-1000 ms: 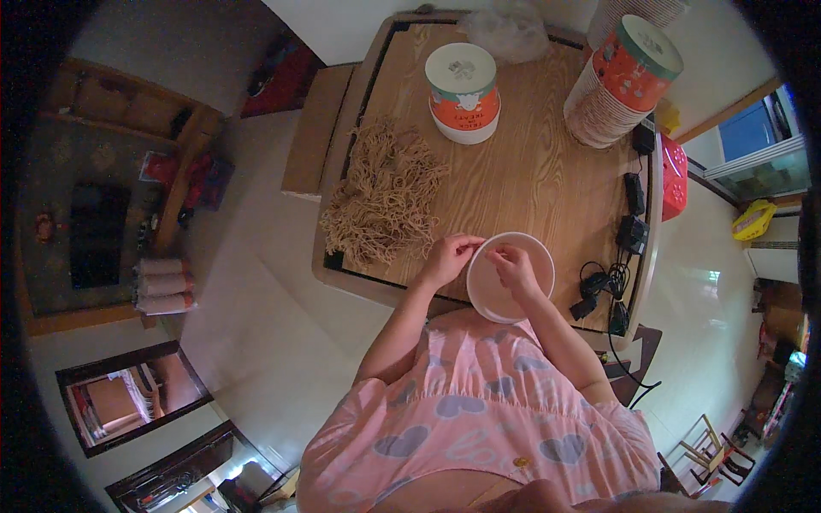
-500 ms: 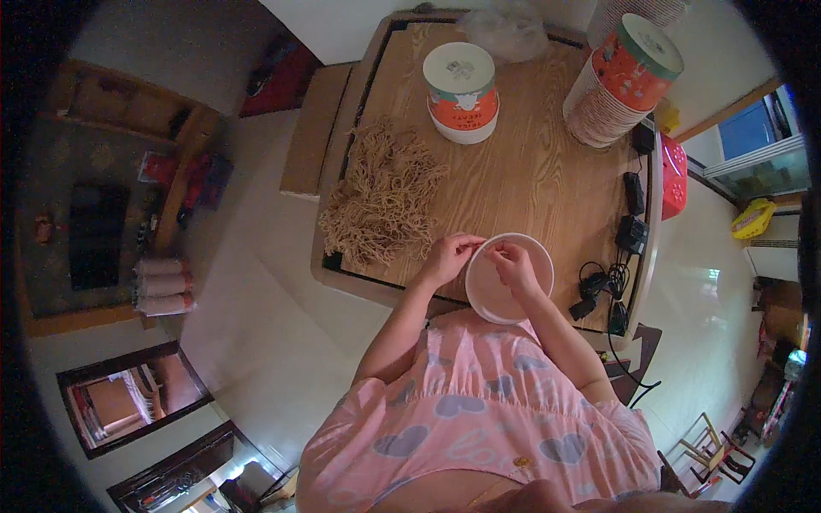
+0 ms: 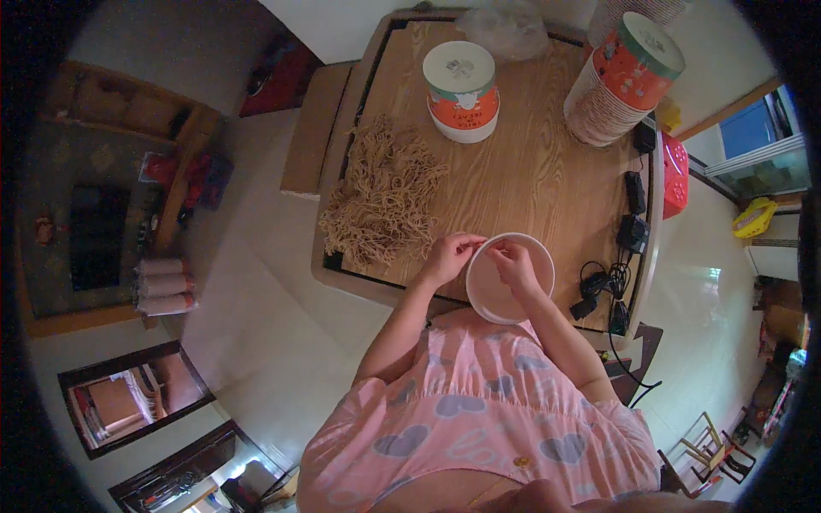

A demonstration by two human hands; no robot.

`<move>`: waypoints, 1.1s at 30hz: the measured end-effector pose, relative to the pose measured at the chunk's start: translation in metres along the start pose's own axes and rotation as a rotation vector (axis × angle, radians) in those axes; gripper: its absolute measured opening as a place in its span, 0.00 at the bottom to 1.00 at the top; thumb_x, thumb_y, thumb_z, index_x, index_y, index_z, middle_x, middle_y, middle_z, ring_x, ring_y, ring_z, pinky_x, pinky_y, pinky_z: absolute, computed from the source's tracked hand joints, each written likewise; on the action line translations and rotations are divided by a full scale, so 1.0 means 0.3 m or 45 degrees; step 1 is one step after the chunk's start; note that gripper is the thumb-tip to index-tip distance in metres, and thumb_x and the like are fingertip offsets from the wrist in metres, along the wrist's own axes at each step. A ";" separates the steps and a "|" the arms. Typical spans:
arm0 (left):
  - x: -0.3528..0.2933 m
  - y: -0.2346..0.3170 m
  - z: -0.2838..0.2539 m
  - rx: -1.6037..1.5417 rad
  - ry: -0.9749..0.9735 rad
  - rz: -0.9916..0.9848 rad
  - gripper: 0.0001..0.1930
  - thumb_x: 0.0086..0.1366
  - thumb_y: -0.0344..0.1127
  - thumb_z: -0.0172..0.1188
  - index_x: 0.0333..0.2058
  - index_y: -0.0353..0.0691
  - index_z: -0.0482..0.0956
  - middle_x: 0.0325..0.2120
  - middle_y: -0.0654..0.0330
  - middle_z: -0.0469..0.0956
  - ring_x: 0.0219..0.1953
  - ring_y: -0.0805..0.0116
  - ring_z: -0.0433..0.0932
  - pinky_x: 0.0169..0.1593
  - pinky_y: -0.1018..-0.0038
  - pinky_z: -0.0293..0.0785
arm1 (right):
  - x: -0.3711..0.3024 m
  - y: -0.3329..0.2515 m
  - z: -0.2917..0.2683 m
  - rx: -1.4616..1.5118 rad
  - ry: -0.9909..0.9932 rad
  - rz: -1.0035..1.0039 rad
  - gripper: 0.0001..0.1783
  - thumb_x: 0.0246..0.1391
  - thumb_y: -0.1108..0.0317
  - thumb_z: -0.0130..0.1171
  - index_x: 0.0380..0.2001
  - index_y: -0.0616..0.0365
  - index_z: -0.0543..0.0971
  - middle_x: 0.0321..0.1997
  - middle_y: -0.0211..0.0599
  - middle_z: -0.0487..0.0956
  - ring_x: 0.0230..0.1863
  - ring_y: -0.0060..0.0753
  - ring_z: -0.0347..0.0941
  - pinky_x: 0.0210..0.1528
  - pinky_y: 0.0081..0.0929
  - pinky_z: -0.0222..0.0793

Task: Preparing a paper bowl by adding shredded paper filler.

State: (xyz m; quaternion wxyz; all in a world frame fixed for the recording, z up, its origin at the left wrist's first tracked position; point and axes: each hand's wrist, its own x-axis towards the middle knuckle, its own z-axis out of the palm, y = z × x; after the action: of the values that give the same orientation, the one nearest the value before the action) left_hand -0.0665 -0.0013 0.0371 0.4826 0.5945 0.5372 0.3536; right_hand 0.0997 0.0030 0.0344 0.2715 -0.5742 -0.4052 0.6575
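A white, open-topped paper bucket rests tilted against my lap at the table's near edge, its mouth facing up. My left hand is outside its left rim, thumb and fingers pinched together at the wall. Inside the mouth, close to the same stretch of rim, my right hand is closed in a pinch. Whatever lies between the fingertips of either hand is too small or hidden to make out. To the left of my left hand lies a tangled heap of tan twisted cords.
An upside-down printed paper bucket stands at the back of the wooden table. A tall leaning stack of nested buckets is at the back right, near a clear plastic bag. Black adapters and cables line the right edge.
My right hand shifts very slightly inside the bucket's mouth. My left hand, the bucket and the cords stay where they were.
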 end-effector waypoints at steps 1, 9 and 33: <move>-0.001 0.006 -0.001 -0.001 -0.004 -0.015 0.12 0.54 0.23 0.50 0.37 0.39 0.77 0.30 0.57 0.76 0.30 0.68 0.75 0.33 0.77 0.70 | 0.001 0.002 0.001 -0.001 0.001 -0.003 0.09 0.50 0.65 0.53 0.31 0.59 0.75 0.16 0.23 0.68 0.12 0.11 0.57 0.10 0.13 0.50; -0.005 0.019 -0.008 0.029 -0.044 -0.057 0.12 0.54 0.22 0.51 0.37 0.38 0.77 0.31 0.59 0.76 0.33 0.71 0.74 0.36 0.78 0.70 | 0.001 0.002 0.013 -0.009 -0.012 -0.030 0.10 0.50 0.63 0.54 0.30 0.58 0.75 0.17 0.24 0.68 0.12 0.11 0.58 0.10 0.13 0.51; -0.027 -0.116 -0.019 -0.859 -0.213 -0.409 0.08 0.58 0.34 0.52 0.36 0.42 0.74 0.27 0.65 0.74 0.29 0.78 0.71 0.29 0.81 0.68 | 0.053 -0.339 0.145 -1.526 -0.720 -0.745 0.09 0.41 0.63 0.54 0.26 0.56 0.74 0.29 0.44 0.75 0.33 0.45 0.72 0.33 0.36 0.68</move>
State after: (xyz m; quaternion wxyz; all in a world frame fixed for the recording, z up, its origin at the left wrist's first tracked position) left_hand -0.0837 -0.0097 0.0064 0.7425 0.3373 0.4357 0.3809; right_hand 0.0433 0.0598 0.1124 -0.0404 -0.3003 -0.8879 0.3461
